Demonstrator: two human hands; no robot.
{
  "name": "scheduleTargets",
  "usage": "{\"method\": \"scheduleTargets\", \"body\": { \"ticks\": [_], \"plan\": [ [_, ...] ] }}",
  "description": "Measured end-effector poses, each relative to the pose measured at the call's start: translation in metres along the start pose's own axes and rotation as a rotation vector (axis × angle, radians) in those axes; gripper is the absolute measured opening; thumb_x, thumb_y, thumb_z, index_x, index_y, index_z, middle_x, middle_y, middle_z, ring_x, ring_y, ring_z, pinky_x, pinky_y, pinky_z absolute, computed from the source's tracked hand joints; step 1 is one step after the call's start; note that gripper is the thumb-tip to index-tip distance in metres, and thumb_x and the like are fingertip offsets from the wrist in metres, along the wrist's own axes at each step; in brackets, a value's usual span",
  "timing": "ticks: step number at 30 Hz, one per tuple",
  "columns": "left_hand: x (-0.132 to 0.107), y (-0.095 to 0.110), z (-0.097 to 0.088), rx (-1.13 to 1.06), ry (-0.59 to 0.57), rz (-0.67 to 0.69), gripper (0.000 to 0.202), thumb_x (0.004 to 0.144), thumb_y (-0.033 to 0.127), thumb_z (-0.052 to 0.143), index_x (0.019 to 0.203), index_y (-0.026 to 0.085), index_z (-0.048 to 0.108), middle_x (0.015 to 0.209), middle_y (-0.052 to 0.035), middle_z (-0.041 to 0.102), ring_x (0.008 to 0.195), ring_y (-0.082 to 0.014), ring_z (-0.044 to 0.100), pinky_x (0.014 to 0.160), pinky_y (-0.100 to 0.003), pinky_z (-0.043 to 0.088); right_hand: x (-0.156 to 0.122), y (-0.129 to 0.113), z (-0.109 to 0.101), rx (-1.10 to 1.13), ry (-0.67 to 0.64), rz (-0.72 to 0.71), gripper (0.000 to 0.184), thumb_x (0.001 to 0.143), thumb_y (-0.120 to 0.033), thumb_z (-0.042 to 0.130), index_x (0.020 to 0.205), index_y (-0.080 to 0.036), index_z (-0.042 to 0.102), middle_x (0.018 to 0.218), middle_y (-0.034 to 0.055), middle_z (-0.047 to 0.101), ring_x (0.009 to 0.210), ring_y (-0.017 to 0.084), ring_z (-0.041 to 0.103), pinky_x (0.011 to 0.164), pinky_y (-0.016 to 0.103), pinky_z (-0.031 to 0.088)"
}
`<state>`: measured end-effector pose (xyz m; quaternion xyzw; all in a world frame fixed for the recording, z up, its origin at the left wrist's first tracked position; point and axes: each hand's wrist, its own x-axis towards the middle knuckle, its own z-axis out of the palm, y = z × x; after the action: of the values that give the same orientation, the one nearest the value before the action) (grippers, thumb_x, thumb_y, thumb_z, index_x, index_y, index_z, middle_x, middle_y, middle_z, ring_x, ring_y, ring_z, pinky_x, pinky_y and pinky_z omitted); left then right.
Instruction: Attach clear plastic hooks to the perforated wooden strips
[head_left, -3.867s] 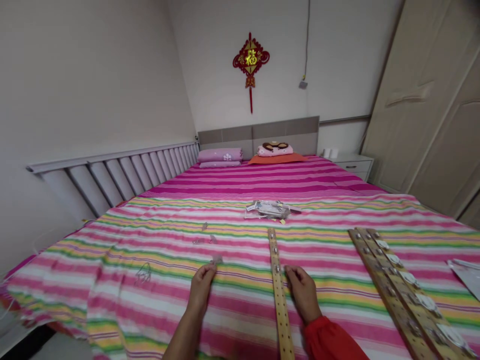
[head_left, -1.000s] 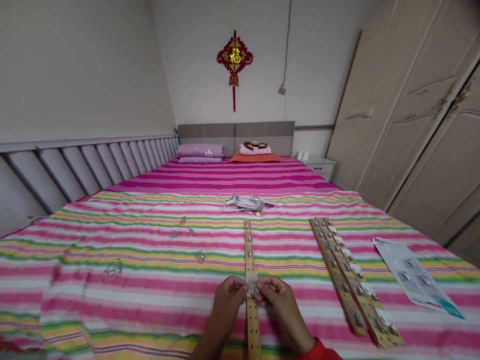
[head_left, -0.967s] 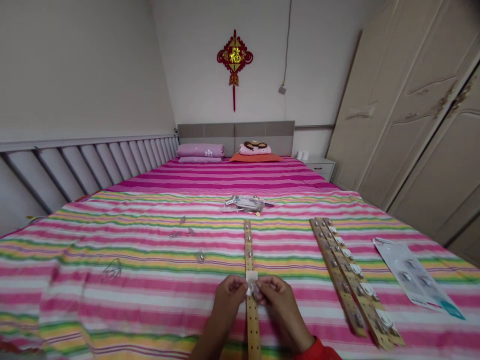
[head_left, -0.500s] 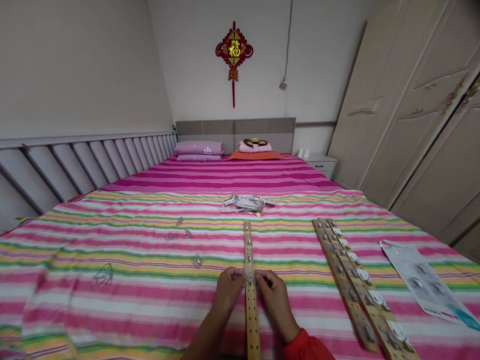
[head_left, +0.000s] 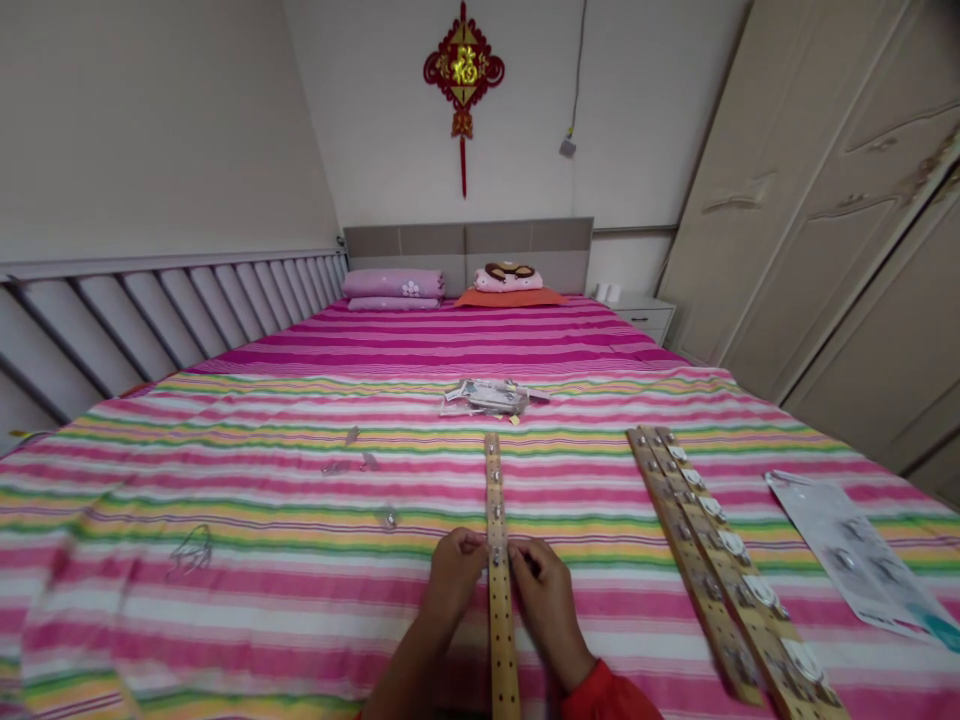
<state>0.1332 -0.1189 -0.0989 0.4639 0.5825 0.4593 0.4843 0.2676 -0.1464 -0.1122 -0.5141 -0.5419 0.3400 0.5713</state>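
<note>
A long wooden strip [head_left: 504, 640] with rows of small holes lies lengthwise on the striped cloth in front of me. Small shiny metal pieces [head_left: 496, 511] sit along its far half. My left hand [head_left: 455, 578] is closed at the strip's left edge, thumb and fingertips pinched together. Across from it, my right hand [head_left: 546, 595] pinches at the right edge. Between the fingertips lies the nearest metal piece [head_left: 496, 556]. Whatever the fingertips grip is too small to make out.
More wooden strips [head_left: 694, 555] bearing metal pieces and white discs lie at right, beside a clear plastic packet [head_left: 855, 560]. Beyond my strip is a plastic-wrapped bundle [head_left: 491, 396]. Small clear pieces [head_left: 389, 517] and tangled thin strands [head_left: 192, 550] lie at left.
Both hands stay at the same place on the strip. The clear film seen across the strip between my fingers shows less now. The view has tipped slightly downward.
</note>
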Motion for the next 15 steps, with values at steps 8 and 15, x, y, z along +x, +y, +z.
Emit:
{"method": "scheduleTargets", "body": {
  "ticks": [8,15],
  "plan": [
    [0.001,-0.008,0.005,-0.045,0.030,0.006,0.013,0.054,0.026,0.067,0.057,0.017,0.059,0.056,-0.0010,0.064,0.057,-0.0171,0.060,0.058,-0.027,0.046,0.001,0.001,0.001,-0.031,0.010,-0.004,0.023,0.082,-0.038,0.058,0.077,-0.021,0.073,0.075,0.0057,0.068,0.072,0.021,0.060,0.066,0.030,0.046],
    [0.005,-0.012,0.008,-0.060,0.103,-0.043,0.014,0.052,0.022,0.069,0.058,0.018,0.057,0.051,0.0030,0.059,0.052,-0.0137,0.056,0.054,-0.025,0.044,0.000,0.006,0.003,-0.058,0.010,0.002,0.023,0.081,-0.040,0.058,0.075,-0.021,0.071,0.073,0.0047,0.066,0.070,0.020,0.058,0.064,0.029,0.044]
  ]
}}
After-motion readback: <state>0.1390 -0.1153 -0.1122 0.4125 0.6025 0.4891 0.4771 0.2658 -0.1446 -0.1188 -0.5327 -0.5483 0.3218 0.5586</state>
